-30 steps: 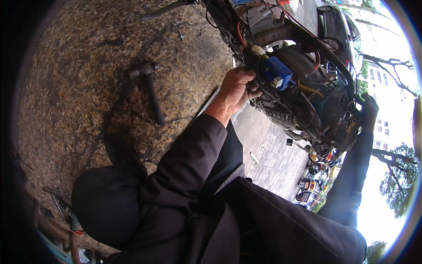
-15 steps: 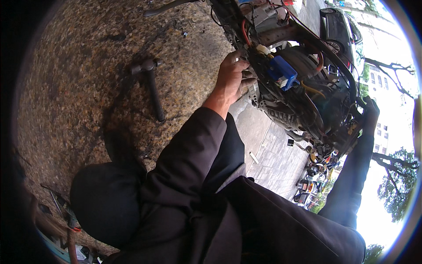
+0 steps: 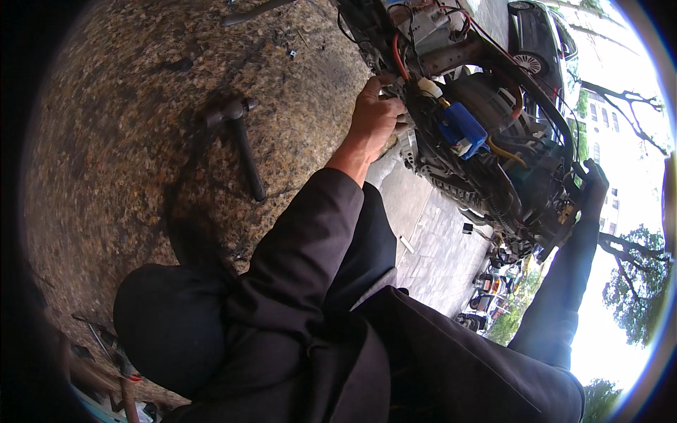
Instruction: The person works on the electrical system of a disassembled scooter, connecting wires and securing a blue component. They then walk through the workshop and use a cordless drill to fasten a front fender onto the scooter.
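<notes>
A stripped scooter (image 3: 493, 162) with bare wiring, a blue connector box (image 3: 462, 130) and orange and red cables fills the upper right. My left hand (image 3: 374, 120) reaches out from a black sleeve, its fingers curled on the scooter's frame edge beside a white plug (image 3: 428, 87). At the far right, my right hand (image 3: 592, 187) looks dark against the sky and grips the scooter's other end. What lies under either palm is hidden.
A black hammer (image 3: 240, 141) lies on the speckled stone ground left of my left arm. Small loose parts (image 3: 290, 51) lie near the top. A dark car (image 3: 536, 35) is parked behind the scooter. Tools (image 3: 120, 374) lie at the lower left.
My left hand has slid further along the scooter's frame, toward the white plug and red cable. The right hand keeps its hold on the far end.
</notes>
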`<state>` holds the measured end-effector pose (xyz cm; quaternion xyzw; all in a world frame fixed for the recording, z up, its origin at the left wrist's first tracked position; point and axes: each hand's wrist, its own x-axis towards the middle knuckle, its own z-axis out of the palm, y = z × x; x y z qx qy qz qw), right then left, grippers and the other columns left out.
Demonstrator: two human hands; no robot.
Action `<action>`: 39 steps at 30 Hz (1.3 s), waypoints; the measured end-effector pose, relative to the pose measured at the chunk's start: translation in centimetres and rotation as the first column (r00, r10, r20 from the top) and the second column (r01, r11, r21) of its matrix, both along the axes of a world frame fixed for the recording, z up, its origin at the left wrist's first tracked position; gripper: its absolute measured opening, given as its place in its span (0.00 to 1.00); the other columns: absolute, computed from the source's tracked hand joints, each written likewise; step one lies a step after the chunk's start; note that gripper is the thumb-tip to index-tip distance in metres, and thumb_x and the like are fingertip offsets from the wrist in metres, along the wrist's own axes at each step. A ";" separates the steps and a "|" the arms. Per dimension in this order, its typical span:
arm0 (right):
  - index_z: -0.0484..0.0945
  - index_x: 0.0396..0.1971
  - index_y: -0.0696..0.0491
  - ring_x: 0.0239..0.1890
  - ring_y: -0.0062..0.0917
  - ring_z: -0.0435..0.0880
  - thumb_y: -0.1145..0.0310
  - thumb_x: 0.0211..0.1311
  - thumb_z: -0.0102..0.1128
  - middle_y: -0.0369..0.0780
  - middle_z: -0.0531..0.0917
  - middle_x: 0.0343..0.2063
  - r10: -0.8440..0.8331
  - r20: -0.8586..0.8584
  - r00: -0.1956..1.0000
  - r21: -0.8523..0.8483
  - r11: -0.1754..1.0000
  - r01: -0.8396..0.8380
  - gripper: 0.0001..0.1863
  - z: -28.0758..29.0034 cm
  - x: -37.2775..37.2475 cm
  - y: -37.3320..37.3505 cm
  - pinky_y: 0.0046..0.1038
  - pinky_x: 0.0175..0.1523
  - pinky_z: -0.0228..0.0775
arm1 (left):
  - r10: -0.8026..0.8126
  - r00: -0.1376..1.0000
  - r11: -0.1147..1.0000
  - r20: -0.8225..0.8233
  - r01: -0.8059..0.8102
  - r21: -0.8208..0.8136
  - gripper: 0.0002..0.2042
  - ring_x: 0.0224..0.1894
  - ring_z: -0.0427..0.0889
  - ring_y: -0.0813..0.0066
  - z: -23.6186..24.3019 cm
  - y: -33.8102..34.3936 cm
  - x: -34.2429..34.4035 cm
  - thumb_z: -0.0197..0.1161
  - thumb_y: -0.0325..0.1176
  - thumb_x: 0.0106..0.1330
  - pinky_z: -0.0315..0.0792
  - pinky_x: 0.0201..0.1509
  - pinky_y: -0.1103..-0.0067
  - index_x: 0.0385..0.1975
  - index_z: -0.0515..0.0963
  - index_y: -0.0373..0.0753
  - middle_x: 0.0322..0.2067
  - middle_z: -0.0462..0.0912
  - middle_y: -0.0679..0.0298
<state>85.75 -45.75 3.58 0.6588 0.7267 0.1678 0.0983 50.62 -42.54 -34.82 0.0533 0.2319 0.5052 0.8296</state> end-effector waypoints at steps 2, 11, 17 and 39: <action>0.75 0.42 0.60 0.39 0.33 0.84 0.75 0.50 0.68 0.41 0.79 0.32 0.076 0.142 0.987 -0.042 0.997 -0.071 0.18 0.1 -0.2 0.0 0.27 0.38 0.78 | 0.017 1.000 1.000 0.026 -0.016 -0.023 0.21 0.28 0.76 0.79 0.0 0.1 0.0 0.51 0.22 0.59 0.77 0.34 0.76 0.54 0.68 0.44 0.28 0.77 0.67; 0.73 0.45 0.61 0.39 0.30 0.85 0.77 0.49 0.67 0.40 0.78 0.35 -0.317 -0.387 0.866 0.043 0.932 0.360 0.21 -0.7 -1.5 0.2 0.24 0.39 0.79 | 0.009 0.987 0.996 0.162 0.005 -0.084 0.18 0.28 0.74 0.79 -1.4 1.0 0.4 0.50 0.21 0.58 0.77 0.36 0.74 0.48 0.73 0.44 0.29 0.75 0.68; 0.73 0.43 0.61 0.42 0.31 0.84 0.77 0.50 0.66 0.40 0.77 0.37 -0.088 0.105 0.991 -0.003 0.996 0.088 0.19 -0.5 -2.5 0.1 0.24 0.37 0.79 | 0.025 0.980 0.997 0.199 -0.009 -0.079 0.15 0.30 0.76 0.78 -1.9 1.2 0.8 0.50 0.23 0.61 0.77 0.37 0.73 0.47 0.74 0.43 0.31 0.77 0.67; 0.77 0.47 0.58 0.46 0.29 0.83 0.69 0.60 0.58 0.41 0.81 0.38 -0.292 -0.393 0.872 0.127 0.922 0.366 0.16 0.5 2.9 0.7 0.28 0.44 0.77 | -0.081 0.994 0.996 0.076 0.084 -0.035 0.08 0.30 0.77 0.76 0.8 -1.7 -0.4 0.52 0.30 0.64 0.77 0.40 0.73 0.40 0.75 0.37 0.28 0.76 0.67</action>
